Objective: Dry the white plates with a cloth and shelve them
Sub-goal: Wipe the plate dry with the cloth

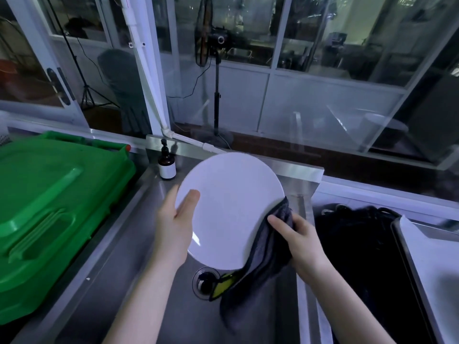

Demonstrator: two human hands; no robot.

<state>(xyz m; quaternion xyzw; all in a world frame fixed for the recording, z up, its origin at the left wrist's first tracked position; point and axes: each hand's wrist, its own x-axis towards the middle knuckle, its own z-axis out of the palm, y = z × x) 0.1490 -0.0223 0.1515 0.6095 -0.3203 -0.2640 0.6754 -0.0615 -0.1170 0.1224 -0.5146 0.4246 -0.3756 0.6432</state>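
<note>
Left hand [173, 219] pinches a round white plate [231, 207] by the rim, right hand [298, 242] clutches a grey microfibre cloth [263, 264]; thumb-only hold, so it could slip into the steel sink [139, 269].

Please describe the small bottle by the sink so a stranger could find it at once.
Start at the green bin lid on the left; the steel sink lies right of it. At the sink's far left corner stands the bottle: dark brown, black pump, white label, the only bottle there.
</note>
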